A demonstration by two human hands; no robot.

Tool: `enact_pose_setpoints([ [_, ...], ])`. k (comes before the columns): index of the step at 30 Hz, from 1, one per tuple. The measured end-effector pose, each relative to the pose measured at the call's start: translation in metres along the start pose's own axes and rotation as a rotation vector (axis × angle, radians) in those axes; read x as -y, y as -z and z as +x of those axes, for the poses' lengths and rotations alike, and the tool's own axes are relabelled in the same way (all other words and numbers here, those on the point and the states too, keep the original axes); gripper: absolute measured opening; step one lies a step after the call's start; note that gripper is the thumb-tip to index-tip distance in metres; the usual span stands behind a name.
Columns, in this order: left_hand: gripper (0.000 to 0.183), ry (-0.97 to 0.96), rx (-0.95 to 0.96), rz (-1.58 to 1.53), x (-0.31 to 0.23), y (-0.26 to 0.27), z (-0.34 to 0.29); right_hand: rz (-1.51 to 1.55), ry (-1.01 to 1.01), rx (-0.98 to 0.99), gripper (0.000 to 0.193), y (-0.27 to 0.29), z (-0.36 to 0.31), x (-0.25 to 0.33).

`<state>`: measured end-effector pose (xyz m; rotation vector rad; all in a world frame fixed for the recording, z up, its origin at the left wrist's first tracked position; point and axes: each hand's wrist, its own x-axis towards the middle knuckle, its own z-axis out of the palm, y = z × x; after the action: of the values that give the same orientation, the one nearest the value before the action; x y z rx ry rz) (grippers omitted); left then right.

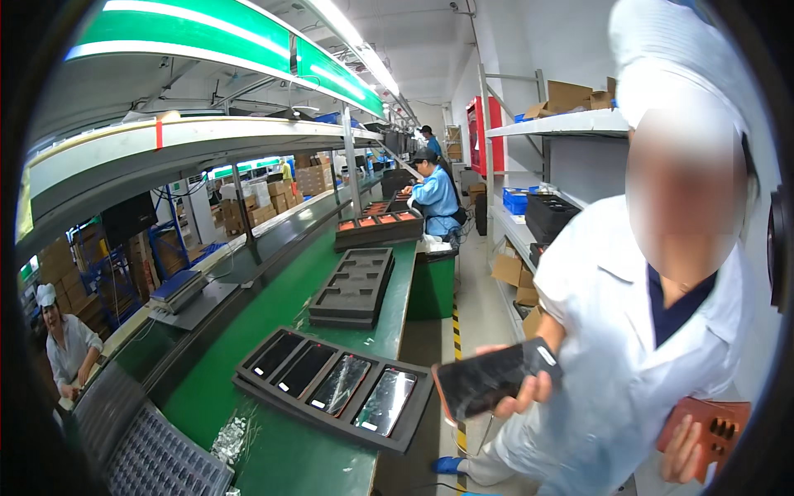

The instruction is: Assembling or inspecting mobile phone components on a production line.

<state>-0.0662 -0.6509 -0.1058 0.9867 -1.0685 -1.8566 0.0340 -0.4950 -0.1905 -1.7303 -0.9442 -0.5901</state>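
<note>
Beside the black moulded tray (pixel 419 405) of four dark phones on the green worktop (pixel 273 455), the wearer's own hands are out of frame, so their grip cannot be told. Right of the tray, a white-coated co-worker's hand (pixel 529 395) clasps a dark glossy phone (pixel 488 380). The co-worker's other hand (pixel 682 453), near the picture's dark rim, grips a red-brown perforated case (pixel 718 423). Beyond the tray lie stacked black trays (pixel 356 285).

black tray (pixel 411 413) | flat on the green belt (pixel 273 446), by its near edge | four dark glossy phones (pixel 339 384) | face-up, side by side in its slots
</note>
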Motion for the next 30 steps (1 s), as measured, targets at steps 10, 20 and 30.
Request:
enact_pose_setpoints([
  [10, 0.052, -0.018, -0.109, -0.049, 0.006, 0.012, -0.034, -0.008, -0.025, 0.003, 0.007, 0.007, 0.006, 0.002],
  [20, 0.053, -0.043, -0.263, -0.108, 0.015, 0.007, -0.064, -0.028, -0.079, -0.010, 0.008, 0.010, 0.001, 0.009],
  [30, 0.055, -0.060, -0.386, -0.151, 0.022, -0.005, -0.088, -0.031, -0.088, 0.023, 0.010, 0.007, 0.007, 0.010],
])
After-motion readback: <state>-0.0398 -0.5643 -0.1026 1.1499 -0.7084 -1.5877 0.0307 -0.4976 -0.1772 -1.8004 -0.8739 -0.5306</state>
